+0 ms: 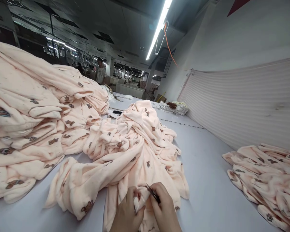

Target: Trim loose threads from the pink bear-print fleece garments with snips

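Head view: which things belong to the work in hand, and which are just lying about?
In use:
pink printed fabric, pinched by the left hand
small dark tool, in the right hand

Lying about:
dark flat object
pale stack
left pile, right pile: not in hand, perhaps related

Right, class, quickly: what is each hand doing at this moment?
Left hand: closed, pinching a bunched bit of pink fabric.
Right hand: closed, holding a small dark pointed tool.
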A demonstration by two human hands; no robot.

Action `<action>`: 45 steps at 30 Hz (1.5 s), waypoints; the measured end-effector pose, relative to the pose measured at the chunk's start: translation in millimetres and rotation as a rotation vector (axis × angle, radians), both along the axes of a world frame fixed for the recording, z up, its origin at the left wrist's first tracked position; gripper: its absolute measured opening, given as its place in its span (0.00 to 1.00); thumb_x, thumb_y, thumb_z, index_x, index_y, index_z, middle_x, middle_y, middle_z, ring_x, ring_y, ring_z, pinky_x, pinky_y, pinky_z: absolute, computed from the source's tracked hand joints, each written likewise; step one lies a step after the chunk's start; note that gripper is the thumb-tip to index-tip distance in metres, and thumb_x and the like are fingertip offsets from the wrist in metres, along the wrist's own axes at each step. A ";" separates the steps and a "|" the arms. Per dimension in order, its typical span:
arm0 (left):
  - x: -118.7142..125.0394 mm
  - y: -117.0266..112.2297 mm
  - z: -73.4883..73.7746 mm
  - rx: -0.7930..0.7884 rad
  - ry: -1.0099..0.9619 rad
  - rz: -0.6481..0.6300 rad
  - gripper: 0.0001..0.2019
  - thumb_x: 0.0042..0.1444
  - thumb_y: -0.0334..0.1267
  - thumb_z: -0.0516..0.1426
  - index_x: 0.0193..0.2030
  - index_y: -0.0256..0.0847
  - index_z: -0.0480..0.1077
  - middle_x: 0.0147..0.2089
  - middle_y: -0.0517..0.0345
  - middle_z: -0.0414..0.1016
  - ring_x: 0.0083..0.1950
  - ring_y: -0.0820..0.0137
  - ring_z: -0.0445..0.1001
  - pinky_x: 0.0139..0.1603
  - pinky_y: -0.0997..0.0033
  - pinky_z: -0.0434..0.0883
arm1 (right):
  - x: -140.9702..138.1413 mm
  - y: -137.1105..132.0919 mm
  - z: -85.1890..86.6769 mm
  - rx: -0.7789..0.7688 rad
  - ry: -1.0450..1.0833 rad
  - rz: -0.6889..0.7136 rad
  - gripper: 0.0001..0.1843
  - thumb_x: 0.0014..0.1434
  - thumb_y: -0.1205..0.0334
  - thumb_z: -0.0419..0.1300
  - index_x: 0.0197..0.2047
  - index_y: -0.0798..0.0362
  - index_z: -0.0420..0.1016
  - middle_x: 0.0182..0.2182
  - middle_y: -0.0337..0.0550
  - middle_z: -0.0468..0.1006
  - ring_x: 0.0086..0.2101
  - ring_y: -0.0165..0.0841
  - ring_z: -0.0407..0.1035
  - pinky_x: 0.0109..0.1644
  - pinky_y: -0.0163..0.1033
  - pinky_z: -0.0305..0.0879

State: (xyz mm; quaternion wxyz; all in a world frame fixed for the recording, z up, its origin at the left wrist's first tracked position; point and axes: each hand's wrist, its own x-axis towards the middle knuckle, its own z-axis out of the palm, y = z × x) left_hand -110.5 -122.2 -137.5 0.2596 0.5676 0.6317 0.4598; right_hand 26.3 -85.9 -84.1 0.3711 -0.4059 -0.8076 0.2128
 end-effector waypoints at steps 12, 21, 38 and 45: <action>-18.3 -5.7 15.7 -0.050 -0.537 -0.102 0.08 0.55 0.41 0.53 0.40 0.43 0.66 0.42 0.58 0.72 0.48 0.63 0.71 0.51 0.69 0.66 | 22.0 -7.4 -10.1 -0.174 -0.139 -0.058 0.09 0.55 0.58 0.57 0.39 0.47 0.74 0.35 0.39 0.71 0.34 0.32 0.71 0.37 0.32 0.66; -16.8 -6.4 16.7 -0.001 -0.463 -0.156 0.04 0.55 0.38 0.52 0.37 0.43 0.65 0.37 0.59 0.71 0.41 0.64 0.71 0.45 0.70 0.68 | 8.3 -11.1 -1.4 0.018 -0.419 -0.200 0.11 0.60 0.57 0.53 0.42 0.44 0.76 0.33 0.39 0.79 0.33 0.37 0.74 0.33 0.35 0.62; -12.4 0.1 -2.6 0.002 -0.447 -0.196 0.07 0.55 0.43 0.52 0.37 0.43 0.64 0.35 0.58 0.70 0.40 0.64 0.70 0.38 0.71 0.68 | 7.9 -3.5 -3.0 -0.178 -0.181 -0.218 0.12 0.59 0.53 0.55 0.36 0.44 0.79 0.32 0.38 0.80 0.35 0.38 0.74 0.36 0.35 0.64; -14.8 -2.6 10.5 -0.010 -0.387 -0.208 0.06 0.55 0.41 0.51 0.36 0.42 0.64 0.35 0.59 0.70 0.38 0.65 0.70 0.38 0.72 0.68 | 16.1 1.4 -2.3 -0.322 0.053 -0.222 0.16 0.55 0.48 0.58 0.38 0.50 0.79 0.34 0.43 0.81 0.35 0.38 0.73 0.39 0.37 0.66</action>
